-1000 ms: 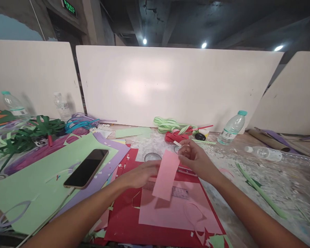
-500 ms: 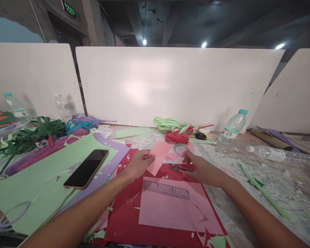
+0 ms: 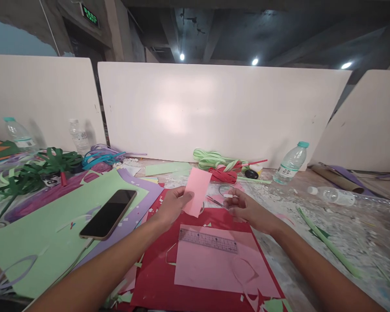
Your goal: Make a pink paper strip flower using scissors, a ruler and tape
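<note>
Pinched between the thumb and fingers of my left hand (image 3: pixel 173 207) is a pink paper piece (image 3: pixel 198 188), held raised over the red sheet (image 3: pixel 156 277). To its right, my right hand (image 3: pixel 247 210) has its fingers curled at a small white piece (image 3: pixel 228 196). Scissors (image 3: pixel 216 201) lie by its fingertips, partly hidden. Nearer to me, a clear ruler (image 3: pixel 208 241) rests on a larger pink sheet (image 3: pixel 214 268), which lies on the red one.
A phone (image 3: pixel 108 214) lies on green paper (image 3: pixel 52 225) at the left. Behind are green strips (image 3: pixel 208 157), a red bundle (image 3: pixel 223 175) and a tape roll (image 3: pixel 225 189). Bottles (image 3: pixel 290 164) stand and lie at the right.
My left hand has tilted the pink paper more upright. My right hand has moved slightly down, and a small white piece now shows at its fingers. The scissors' blades point further left.
</note>
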`<state>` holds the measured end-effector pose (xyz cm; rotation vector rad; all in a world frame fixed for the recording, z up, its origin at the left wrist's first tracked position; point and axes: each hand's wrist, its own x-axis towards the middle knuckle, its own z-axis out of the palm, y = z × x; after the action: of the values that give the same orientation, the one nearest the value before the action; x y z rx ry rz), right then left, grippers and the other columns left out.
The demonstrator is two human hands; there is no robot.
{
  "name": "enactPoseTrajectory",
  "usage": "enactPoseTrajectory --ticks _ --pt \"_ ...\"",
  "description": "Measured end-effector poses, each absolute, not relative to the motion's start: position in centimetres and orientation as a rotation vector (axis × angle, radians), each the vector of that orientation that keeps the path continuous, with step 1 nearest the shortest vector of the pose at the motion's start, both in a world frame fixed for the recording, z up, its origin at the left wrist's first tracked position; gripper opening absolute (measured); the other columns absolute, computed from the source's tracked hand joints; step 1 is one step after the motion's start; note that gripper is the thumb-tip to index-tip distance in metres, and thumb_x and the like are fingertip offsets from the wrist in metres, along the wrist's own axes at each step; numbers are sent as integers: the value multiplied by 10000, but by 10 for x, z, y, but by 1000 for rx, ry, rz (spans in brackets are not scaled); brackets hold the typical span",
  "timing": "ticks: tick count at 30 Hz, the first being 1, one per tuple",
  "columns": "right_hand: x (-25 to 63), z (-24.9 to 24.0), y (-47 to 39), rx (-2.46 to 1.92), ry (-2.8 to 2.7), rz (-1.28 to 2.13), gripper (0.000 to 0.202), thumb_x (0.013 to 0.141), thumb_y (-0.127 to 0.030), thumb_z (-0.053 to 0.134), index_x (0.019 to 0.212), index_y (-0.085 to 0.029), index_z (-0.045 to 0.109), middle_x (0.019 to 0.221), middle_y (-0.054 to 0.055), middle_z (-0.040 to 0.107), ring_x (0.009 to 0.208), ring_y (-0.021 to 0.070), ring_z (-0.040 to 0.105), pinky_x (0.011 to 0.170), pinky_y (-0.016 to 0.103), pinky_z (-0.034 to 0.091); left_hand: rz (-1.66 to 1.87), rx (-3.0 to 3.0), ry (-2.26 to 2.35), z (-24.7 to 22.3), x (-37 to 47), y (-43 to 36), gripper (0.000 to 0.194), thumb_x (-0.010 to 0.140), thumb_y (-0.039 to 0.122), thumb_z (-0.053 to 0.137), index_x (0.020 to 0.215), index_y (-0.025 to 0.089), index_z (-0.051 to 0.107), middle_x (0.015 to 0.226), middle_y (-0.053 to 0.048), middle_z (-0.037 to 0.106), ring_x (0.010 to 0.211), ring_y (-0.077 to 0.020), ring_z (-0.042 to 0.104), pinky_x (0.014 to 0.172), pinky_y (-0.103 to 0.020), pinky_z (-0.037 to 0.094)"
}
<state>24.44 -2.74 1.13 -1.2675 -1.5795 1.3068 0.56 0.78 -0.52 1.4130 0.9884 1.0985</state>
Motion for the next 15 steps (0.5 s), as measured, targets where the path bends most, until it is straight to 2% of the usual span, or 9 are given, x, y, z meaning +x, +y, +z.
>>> enactPoseTrajectory --ticks 3,7,11,13,15 --pt "232 15 -32 -1188 -1400 1462 461 681 -323 677 1014 -256 366 827 -26 476 591 95 416 498 217 295 1094 1444 1009 -2 6 6 340 707 501 628 711 162 607 642 -12 542 624 -154 459 597 -271 355" --pt "226 14 -32 -1148 -1420 1427 359 739 -332 656 917 -252 354 785 -55 432 535 70 329 494 213 274 1088 1470 1002 0 6 5 318 717 482 619 717 164 610 633 5 522 614 -143 440 592 -263 341" --pt "228 15 -39 -1247 -1783 1151 268 770 -313 624 821 -234 373 767 -36 465 641 111 427 560 233 342 1161 1417 1017 -1 3 9 272 737 427 608 724 155 610 668 4 525 617 -134 431 601 -258 341" --pt "227 16 -48 -1321 -2056 1094 260 729 -267 654 834 -229 419 809 -13 520 702 137 469 593 245 366 1186 1391 1026 -1 2 11 259 747 412 596 728 154 609 691 2 532 629 -134 436 608 -255 343" --pt "223 15 -60 -1403 -2293 1071 304 648 -213 696 838 -231 460 812 -7 547 692 152 487 553 237 349 1185 1387 1026 -1 1 12 249 754 404 588 730 157 605 698 4 530 632 -133 433 607 -250 340"
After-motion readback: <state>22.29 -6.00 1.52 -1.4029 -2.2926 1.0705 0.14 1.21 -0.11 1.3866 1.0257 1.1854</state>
